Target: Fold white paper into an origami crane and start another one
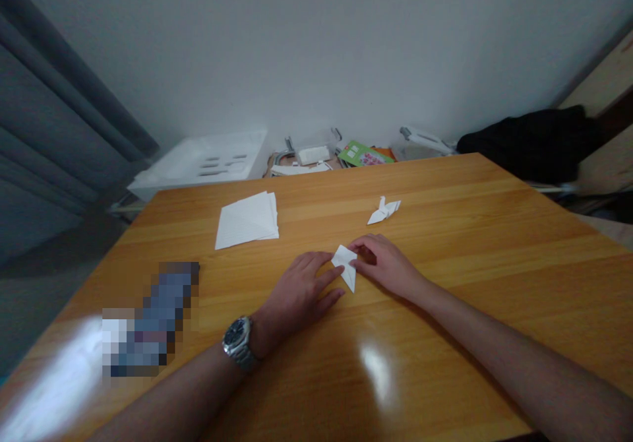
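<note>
A small piece of folded white paper (344, 257), kite-shaped with a point toward me, lies on the wooden table between my hands. My left hand (309, 290), with a metal watch (238, 336) on its wrist, has its fingers apart, and fingertips rest on the paper's left side. At the paper's right edge, the thumb and index finger of my right hand (383, 264) pinch it. Beyond my right hand sits a folded paper bird (384, 211) with its wings spread.
Stacked white paper sheets (247, 220) lie at the far left of the table (445, 369). A blurred-out phone-like object (161, 320) is nearer on the left. Behind the table are a white tray (212, 155), a green booklet (364, 154) and black cloth (529, 142).
</note>
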Available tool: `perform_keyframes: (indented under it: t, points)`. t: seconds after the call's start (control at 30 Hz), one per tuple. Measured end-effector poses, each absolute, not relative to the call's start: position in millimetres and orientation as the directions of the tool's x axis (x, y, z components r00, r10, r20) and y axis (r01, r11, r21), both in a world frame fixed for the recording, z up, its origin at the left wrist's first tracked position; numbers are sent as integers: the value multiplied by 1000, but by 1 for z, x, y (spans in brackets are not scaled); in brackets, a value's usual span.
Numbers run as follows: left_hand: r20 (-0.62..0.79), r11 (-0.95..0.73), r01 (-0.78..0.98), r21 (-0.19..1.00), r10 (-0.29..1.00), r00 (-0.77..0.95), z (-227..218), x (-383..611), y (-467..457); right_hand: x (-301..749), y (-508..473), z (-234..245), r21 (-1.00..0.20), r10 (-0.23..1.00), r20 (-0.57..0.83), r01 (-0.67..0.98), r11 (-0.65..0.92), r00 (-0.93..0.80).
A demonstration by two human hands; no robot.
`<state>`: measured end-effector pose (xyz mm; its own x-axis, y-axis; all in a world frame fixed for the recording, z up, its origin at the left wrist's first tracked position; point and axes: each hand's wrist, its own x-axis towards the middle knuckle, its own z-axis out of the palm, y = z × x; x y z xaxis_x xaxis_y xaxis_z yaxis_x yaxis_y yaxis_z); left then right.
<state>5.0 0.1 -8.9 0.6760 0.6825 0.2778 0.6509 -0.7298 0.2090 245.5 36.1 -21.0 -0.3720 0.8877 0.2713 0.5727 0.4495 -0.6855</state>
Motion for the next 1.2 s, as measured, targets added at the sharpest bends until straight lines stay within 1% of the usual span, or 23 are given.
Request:
perform_keyframes:
  t: [0.2,0.3,0.37,0.47,0.5,0.57,0.67,0.73,0.83,1.03,1.2]
  points:
    - [314,-733,633,250,680,663,-12,4,1,242,33,-24,-817,915,254,438,377,-313]
    - [317,-712,625,320,702,638,-10,5,1,241,32,-25,-887,931,225,334,318,-288]
    - [314,-658,622,424,751,580,-8,7,0,239,31,-23,-927,944,201,260,270,-263]
    - [326,-503,595,627,863,386,-7,12,0,235,28,-20,-959,959,172,183,215,-226]
    - [303,-446,554,702,892,335,-8,14,1,234,26,-19,-967,962,160,163,198,-220]
    - [230,-344,414,843,925,302,-9,18,1,230,23,-17,-979,966,129,124,160,-224]
    - [129,-208,229,951,940,316,-12,22,2,225,18,-16,-991,965,90,76,112,-248]
    - [81,-134,156,979,949,305,-13,23,2,223,16,-15,-994,964,74,56,92,-256]
    - [45,-80,116,990,961,274,-13,23,1,221,13,-12,-997,962,57,33,68,-268]
    - [36,-55,60,997,961,274,-9,26,0,219,8,-7,-999,946,5,42,20,-323]
    - [53,-72,52,996,952,301,-9,26,-1,217,5,-5,-996,948,22,77,49,-318]
